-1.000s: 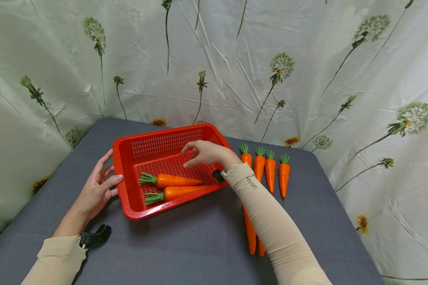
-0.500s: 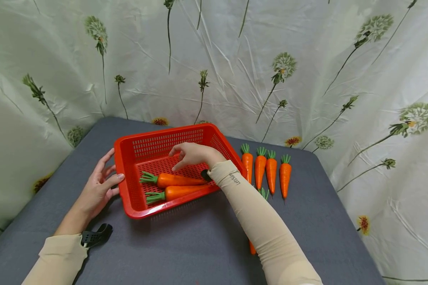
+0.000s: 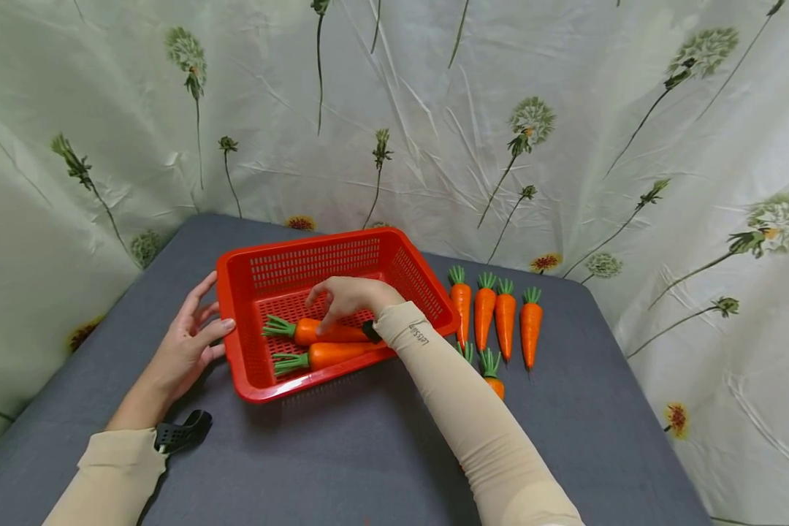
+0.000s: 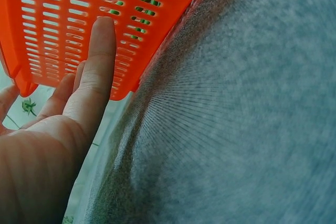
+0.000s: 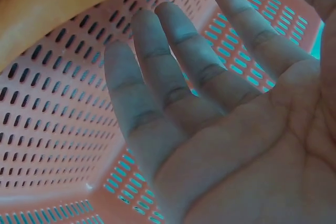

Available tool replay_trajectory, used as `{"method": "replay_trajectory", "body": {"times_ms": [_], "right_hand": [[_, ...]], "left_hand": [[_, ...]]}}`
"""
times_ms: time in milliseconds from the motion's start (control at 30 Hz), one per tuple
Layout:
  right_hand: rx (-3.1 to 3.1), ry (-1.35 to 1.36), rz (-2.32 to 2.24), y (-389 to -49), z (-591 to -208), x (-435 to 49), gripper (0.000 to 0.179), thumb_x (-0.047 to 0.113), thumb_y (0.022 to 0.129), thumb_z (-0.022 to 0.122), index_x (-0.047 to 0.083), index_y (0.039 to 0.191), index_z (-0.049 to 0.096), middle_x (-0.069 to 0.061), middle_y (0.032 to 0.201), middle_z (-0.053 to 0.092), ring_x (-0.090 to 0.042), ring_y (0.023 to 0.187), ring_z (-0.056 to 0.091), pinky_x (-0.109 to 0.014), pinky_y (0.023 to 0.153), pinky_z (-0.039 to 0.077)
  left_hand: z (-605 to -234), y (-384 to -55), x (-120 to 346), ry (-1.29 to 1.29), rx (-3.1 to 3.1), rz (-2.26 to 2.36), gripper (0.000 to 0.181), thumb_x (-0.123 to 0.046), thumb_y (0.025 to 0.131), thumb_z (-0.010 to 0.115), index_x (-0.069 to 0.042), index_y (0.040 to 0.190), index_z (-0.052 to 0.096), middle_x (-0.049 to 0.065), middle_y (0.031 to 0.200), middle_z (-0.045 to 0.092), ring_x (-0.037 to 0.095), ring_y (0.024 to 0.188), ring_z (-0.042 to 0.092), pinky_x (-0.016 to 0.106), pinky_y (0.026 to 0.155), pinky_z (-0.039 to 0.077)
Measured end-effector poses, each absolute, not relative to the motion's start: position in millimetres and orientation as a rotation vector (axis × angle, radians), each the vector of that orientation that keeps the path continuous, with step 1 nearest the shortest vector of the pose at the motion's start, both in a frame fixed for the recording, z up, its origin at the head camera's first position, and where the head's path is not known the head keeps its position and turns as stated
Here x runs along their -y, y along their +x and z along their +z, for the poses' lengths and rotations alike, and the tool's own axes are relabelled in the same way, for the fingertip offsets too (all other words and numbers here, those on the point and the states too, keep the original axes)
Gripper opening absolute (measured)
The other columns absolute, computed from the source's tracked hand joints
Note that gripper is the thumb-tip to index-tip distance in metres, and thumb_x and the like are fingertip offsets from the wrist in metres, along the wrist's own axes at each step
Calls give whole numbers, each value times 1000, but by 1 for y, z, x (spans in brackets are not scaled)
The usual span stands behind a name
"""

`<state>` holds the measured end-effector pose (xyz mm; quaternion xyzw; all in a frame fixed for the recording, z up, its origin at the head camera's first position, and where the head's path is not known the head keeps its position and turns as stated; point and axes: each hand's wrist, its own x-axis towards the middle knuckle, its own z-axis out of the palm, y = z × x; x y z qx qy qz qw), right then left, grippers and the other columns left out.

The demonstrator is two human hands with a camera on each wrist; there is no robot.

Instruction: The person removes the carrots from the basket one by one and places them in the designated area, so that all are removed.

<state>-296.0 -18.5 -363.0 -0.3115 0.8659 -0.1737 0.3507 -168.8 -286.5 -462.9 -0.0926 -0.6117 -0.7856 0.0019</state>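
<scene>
A red perforated plastic basket [image 3: 283, 390] holds two orange carrots with green tops, the back carrot [image 3: 305, 332] and the front carrot [image 3: 335, 353]. Low over the back one is my right hand [image 3: 351, 296], its thumb and index finger spread apart, the thumb overlapping the carrot in the head view. In the right wrist view the right hand's fingers [image 5: 173, 72] are extended inside the basket, and a carrot [image 5: 58, 9] crosses the upper left. My left hand [image 3: 187, 343] rests against the basket's left end, thumb at the rim, with extended fingers [image 4: 97, 61] along the outer wall.
Right of the basket, several carrots [image 3: 504, 321] lie in a row on the grey cloth-covered table [image 3: 585, 409], tops away from me. Nearer carrots [image 3: 493, 386] are partly hidden by my right sleeve [image 3: 473, 431]. A floral curtain [image 3: 434, 146] hangs behind the table.
My right hand has moved left and then down toward the back carrot. More of the table carrots show beside the sleeve. The left hand stays at the basket's end.
</scene>
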Motion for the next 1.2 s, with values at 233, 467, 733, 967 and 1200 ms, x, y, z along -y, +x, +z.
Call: {"method": "replay_trajectory", "body": {"times_ms": [233, 467, 733, 967, 1200], "right_hand": [[-2227, -833, -381, -297, -367, 20, 51, 21, 96, 83, 15, 143, 66, -11, 129, 67, -18, 105, 56, -24, 84, 49], [-2230, -814, -293, -296, -369, 26, 51, 24, 97, 82, 20, 145, 64, -2, 127, 66, -14, 109, 57, -25, 89, 50], [-2227, -811, -312, -294, -368, 27, 51, 23, 98, 80, 19, 146, 63, -3, 124, 67, -15, 106, 57, -25, 87, 49], [-2241, -845, -326, -293, -369, 27, 48, 21, 101, 76, 17, 147, 62, -9, 135, 65, -19, 114, 57, -30, 96, 49], [-2249, -860, -298, -295, -372, 26, 52, 23, 102, 76, 19, 151, 60, -7, 136, 64, -17, 114, 57, -25, 89, 48]], "left_hand": [[-460, -170, 286, -298, 1915, -2465, 84, -3, 108, 56, -34, 173, 13, -3, 143, 44, 4, 112, 72, 30, 82, 66], [-460, -170, 287, -295, 1928, -2454, 84, -3, 108, 57, -34, 173, 13, -3, 142, 44, 3, 112, 72, 30, 82, 66], [-461, -170, 287, -283, 1949, -2432, 84, -3, 108, 57, -35, 173, 14, -4, 142, 43, 3, 112, 70, 29, 82, 66], [-462, -168, 286, -277, 1936, -2443, 84, -2, 108, 57, -34, 173, 14, -2, 142, 42, 3, 111, 71, 29, 81, 66], [-463, -169, 286, -271, 1938, -2445, 84, -3, 108, 58, -35, 173, 15, -4, 142, 43, 3, 111, 71, 28, 82, 65]]}}
